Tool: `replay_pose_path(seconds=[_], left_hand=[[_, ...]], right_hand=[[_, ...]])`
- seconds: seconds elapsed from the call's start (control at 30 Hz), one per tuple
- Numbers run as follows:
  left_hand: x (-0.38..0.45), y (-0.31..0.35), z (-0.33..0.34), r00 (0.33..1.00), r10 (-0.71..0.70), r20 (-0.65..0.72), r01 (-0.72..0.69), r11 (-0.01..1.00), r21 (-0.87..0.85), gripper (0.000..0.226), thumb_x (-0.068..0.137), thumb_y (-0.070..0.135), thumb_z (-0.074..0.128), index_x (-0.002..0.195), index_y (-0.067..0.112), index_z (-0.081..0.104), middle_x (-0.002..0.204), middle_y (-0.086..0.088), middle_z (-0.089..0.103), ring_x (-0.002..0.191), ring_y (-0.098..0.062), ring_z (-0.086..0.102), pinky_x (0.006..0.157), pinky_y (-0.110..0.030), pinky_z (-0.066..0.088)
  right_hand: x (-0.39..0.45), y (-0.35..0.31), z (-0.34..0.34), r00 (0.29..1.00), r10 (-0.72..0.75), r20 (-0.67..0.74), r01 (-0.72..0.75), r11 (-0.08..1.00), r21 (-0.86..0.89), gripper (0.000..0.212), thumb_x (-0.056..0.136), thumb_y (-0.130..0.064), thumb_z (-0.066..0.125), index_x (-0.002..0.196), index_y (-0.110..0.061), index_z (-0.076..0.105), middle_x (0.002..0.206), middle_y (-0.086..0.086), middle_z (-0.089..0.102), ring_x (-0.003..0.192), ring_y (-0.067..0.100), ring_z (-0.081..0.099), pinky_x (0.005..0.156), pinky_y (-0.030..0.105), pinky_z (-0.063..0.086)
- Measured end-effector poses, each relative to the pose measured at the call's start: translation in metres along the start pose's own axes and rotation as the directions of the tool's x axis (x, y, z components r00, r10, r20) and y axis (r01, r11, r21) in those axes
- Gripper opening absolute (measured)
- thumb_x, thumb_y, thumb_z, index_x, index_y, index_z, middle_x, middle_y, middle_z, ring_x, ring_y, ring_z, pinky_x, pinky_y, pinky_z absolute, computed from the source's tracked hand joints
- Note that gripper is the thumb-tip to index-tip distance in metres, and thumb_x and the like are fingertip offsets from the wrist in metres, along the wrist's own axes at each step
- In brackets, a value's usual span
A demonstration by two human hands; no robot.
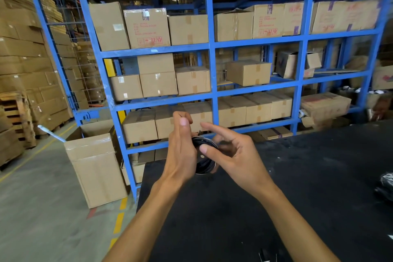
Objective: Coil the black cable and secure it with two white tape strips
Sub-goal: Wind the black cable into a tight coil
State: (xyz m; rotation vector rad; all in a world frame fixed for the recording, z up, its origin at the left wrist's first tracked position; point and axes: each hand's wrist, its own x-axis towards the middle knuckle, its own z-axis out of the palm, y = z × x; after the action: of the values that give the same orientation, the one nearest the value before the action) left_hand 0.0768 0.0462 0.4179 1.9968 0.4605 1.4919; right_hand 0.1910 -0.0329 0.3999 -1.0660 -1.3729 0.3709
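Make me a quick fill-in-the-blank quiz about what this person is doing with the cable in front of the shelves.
1. The cable held between the hands is wound into a ____.
2. The colour of the cable is ____.
3. The shelving behind the hands is painted ____.
4. The shelves are stacked with cardboard ____.

Missing words: coil; black; blue; boxes

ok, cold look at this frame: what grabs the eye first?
The two hands at centre: the left hand and the right hand hold a small black cable coil between them, above a black table. Behind them, blue shelving packed with cardboard boxes fills the upper frame. A tall open box stands on the floor at left.
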Motion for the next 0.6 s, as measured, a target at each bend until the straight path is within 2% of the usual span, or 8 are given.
replay_pose_path(seconds=[0.07, 0.1, 0.2, 0.33, 0.47, 0.6], left_hand=[[0.001, -0.005, 0.006, 0.999, 0.032, 0.005, -0.032, 0.999, 0.034, 0.039, 0.092, 0.064, 0.012, 0.092, 0.032, 0.035, 0.066, -0.022, 0.037, 0.059, -0.027, 0.037, 0.055, -0.048, 0.034], [0.002, -0.008, 0.009, 0.999, 0.038, 0.009, -0.039, 0.998, 0.047, 0.038, 0.092, 0.066, 0.012, 0.091, 0.035, 0.035, 0.067, -0.018, 0.037, 0.060, -0.028, 0.037, 0.057, -0.045, 0.035], [0.003, -0.012, 0.020, 0.999, 0.043, 0.029, -0.046, 0.994, 0.096, 0.038, 0.092, 0.067, 0.011, 0.092, 0.037, 0.034, 0.067, -0.009, 0.038, 0.063, -0.034, 0.038, 0.060, -0.042, 0.036], [0.004, -0.007, 0.039, 0.996, 0.070, 0.046, -0.075, 0.990, 0.122, 0.028, 0.097, 0.053, 0.014, 0.091, 0.035, 0.034, 0.063, 0.004, 0.035, 0.059, -0.022, 0.037, 0.060, -0.036, 0.030], [0.007, -0.005, 0.055, 0.996, 0.073, 0.050, -0.079, 0.989, 0.124, 0.023, 0.100, 0.044, 0.016, 0.090, 0.034, 0.034, 0.060, 0.006, 0.032, 0.054, -0.012, 0.034, 0.058, -0.028, 0.028], [0.011, 0.000, 0.072, 1.000, 0.019, 0.019, -0.021, 0.989, 0.144, 0.023, 0.103, 0.042, 0.019, 0.086, 0.036, 0.034, 0.060, 0.006, 0.034, 0.055, -0.011, 0.036, 0.056, -0.028, 0.031]], right_hand=[[0.002, 0.000, -0.006, 1.000, 0.013, -0.011, -0.014, 0.998, -0.055, 0.053, 0.089, -0.022, 0.071, 0.139, -0.028, 0.055, 0.071, -0.011, 0.066, 0.076, 0.003, 0.070, 0.085, 0.033, 0.058], [0.002, 0.000, -0.009, 1.000, 0.026, -0.016, -0.027, 0.997, -0.066, 0.050, 0.089, -0.023, 0.071, 0.137, -0.029, 0.057, 0.072, -0.010, 0.067, 0.076, 0.003, 0.070, 0.085, 0.034, 0.058], [0.001, 0.000, -0.020, 0.998, 0.045, -0.042, -0.049, 0.995, -0.087, 0.038, 0.089, -0.023, 0.072, 0.126, -0.032, 0.066, 0.079, -0.005, 0.072, 0.074, 0.004, 0.072, 0.081, 0.032, 0.061], [-0.002, 0.000, -0.037, 0.995, 0.080, -0.062, -0.083, 0.995, -0.052, 0.023, 0.088, -0.017, 0.073, 0.111, -0.024, 0.072, 0.084, 0.000, 0.076, 0.058, 0.001, 0.067, 0.062, 0.029, 0.057], [-0.001, 0.004, -0.054, 0.994, 0.093, -0.055, -0.098, 0.991, -0.087, 0.017, 0.088, -0.021, 0.074, 0.103, -0.029, 0.073, 0.096, -0.005, 0.077, 0.075, 0.003, 0.069, 0.075, 0.032, 0.058], [-0.001, 0.010, -0.069, 0.993, 0.048, -0.104, -0.057, 0.995, -0.082, 0.020, 0.088, -0.016, 0.073, 0.105, -0.027, 0.073, 0.097, -0.011, 0.077, 0.094, 0.001, 0.072, 0.084, 0.022, 0.058]])
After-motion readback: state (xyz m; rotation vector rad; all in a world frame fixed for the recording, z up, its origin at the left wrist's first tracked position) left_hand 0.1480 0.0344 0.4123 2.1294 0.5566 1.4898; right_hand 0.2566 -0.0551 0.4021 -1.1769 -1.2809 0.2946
